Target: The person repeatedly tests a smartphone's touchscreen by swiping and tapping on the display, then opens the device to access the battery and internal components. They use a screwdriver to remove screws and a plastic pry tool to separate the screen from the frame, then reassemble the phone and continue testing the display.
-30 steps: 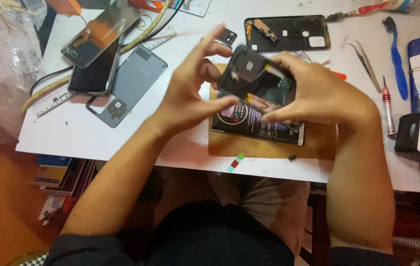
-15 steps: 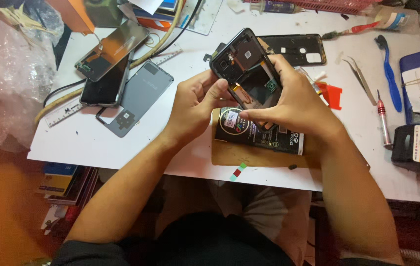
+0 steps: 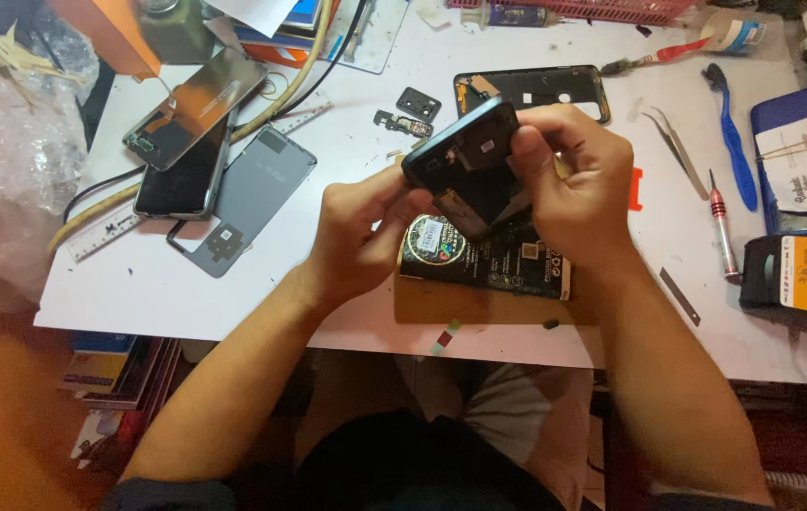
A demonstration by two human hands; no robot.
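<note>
— Both hands: status?
— Left hand (image 3: 361,237) and right hand (image 3: 569,185) clamp opposite ends of the opened phone body (image 3: 465,156), held tilted above the black mat (image 3: 484,255).
— Surroundings?
— Grey back cover (image 3: 252,194) left; tweezers (image 3: 673,137), red-handled screwdriver (image 3: 720,227) and blue brush (image 3: 730,137) right, on the white table (image 3: 139,284).

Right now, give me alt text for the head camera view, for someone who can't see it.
Both hands, left hand and right hand, hold an opened black phone body above a white worktable. Under it lies a black phone battery; loose phone panels, tweezers and a red-handled screwdriver lie around.
</note>
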